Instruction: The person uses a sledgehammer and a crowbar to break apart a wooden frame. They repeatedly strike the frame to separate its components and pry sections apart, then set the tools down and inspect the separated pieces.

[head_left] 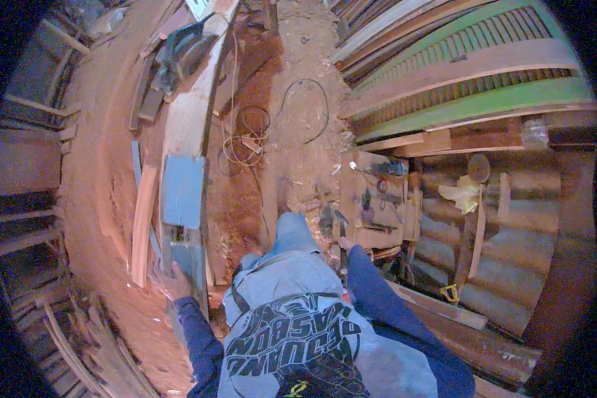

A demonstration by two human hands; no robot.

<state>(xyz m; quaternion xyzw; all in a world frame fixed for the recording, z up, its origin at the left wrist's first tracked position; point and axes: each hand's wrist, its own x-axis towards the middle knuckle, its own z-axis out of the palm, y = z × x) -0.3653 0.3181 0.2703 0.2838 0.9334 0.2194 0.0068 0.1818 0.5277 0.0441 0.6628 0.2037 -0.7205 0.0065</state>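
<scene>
My left hand (172, 284) is at the left edge of a long narrow workbench (191, 126), its fingers apart and nothing visible in them. Beside it, a blue-grey painted piece (191, 255) lies along the bench. Farther up the bench is a brighter blue flat panel (183, 192). Low on my right side, my right hand (346, 244) is closed beside a wooden tool table (371, 229). A dark, narrow shape shows at its fingers, too small and dim to name.
Planks (143, 229) lean left of the bench. A power tool (179, 56) sits at its far end. An orange cord (244, 151) coils on the dirt floor. Hand tools (381, 192) cover the table at right. Slatted green-framed woodwork (471, 73) stands at the far right.
</scene>
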